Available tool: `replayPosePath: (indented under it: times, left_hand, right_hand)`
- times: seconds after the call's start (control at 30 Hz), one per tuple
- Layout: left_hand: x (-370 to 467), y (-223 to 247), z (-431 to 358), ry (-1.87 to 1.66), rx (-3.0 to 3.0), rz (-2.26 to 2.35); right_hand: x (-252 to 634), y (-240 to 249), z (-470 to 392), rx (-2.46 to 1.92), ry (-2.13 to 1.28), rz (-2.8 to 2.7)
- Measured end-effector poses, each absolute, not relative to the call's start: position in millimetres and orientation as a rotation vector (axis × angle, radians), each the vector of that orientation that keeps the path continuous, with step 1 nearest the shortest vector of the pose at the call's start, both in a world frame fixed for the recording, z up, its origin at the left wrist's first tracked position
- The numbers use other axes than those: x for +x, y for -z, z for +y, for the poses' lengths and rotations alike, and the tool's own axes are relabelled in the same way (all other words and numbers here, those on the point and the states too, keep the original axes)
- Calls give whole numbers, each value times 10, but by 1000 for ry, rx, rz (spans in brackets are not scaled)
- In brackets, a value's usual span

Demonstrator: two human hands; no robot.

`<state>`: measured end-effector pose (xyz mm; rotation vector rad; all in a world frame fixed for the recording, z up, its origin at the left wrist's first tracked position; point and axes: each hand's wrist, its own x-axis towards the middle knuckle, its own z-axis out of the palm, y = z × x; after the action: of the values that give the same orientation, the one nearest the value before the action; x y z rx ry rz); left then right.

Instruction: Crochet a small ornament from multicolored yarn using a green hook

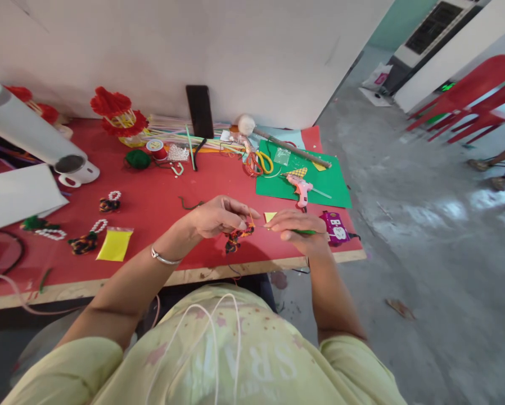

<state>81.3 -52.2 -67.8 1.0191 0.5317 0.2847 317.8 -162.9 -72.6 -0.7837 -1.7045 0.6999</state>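
Note:
My left hand [217, 217] pinches a small crochet piece [234, 242] in dark multicoloured yarn, mixed with orange and red. A strand of yarn runs up by its fingertips, and another trails down past the table's front edge. In my right hand [302, 226] is a crochet hook [306, 232] with a green handle. Its thin shaft points left toward the crochet piece; whether the tip is inside a stitch is too small to tell. Below my right fingertips lies a yellow slip [270, 217], partly covered.
On the red tabletop [151, 191], a pink glue gun [301, 190] rests on a green sheet [337, 188], near yellow-handled scissors [264, 162]. A purple pouch [336, 228] sits right of my right hand. Left are a mug [79, 170], a yellow packet [115, 244] and beaded yarn pieces [84, 242].

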Motion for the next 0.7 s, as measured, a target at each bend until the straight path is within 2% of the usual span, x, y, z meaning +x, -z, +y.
replayPosePath:
  times: [0.1, 0.13, 0.3, 0.4, 0.5, 0.6, 0.7]
  left_hand:
    - [905, 692, -599, -365, 1061, 539]
    - [951, 708, -641, -447, 1085, 560]
    - [1175, 838, -893, -991, 1201, 765]
    - [1199, 862, -950, -892, 1049, 736]
    - [1103, 808, -867, -615, 881, 621]
    - [949, 729, -735, -545, 947, 589]
    - [840, 681, -666, -529, 1126, 592]
  right_hand:
    - [3069, 877, -1606, -737, -845, -1537]
    - [2998, 954, -1608, -743, -794, -1421]
    - [2576, 1332, -1651, -1185, -126, -1325]
    - [2430, 1438, -1615, -1227, 86, -1224]
    - [2476, 1412, -1539, -1089, -155, -1121]
    - [2708, 1280, -1482, -884, -596, -1146]
    - [2997, 1086, -1464, -835, -894, -1303]
